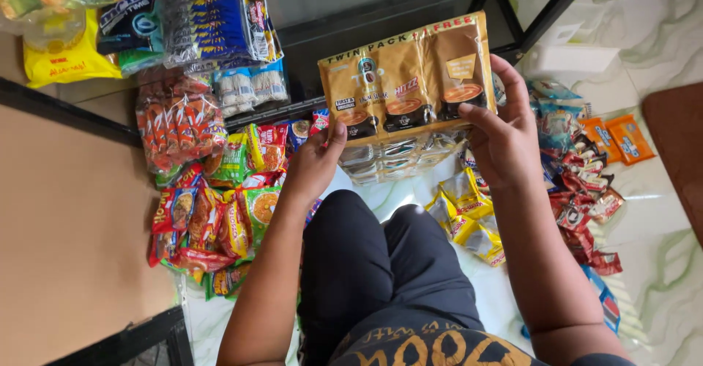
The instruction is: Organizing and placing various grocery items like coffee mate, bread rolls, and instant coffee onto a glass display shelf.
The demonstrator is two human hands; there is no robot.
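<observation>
I hold a strip of brown-and-gold drink sachets (406,80) up in front of me with both hands. My left hand (316,162) grips its lower left edge with the thumb on the front. My right hand (501,135) clasps its right side, fingers wrapped over the edge. More sachets of the strip hang below, silvery and partly hidden behind my hands. My knees in dark trousers (381,263) are under the strip.
Snack packets in red, green and orange (220,212) lie heaped on the floor at left. Yellow sachets (469,219) and red wrappers (586,205) lie at right. Blue packs (212,14) and a yellow bag (66,58) sit by a black-framed glass shelf (410,7).
</observation>
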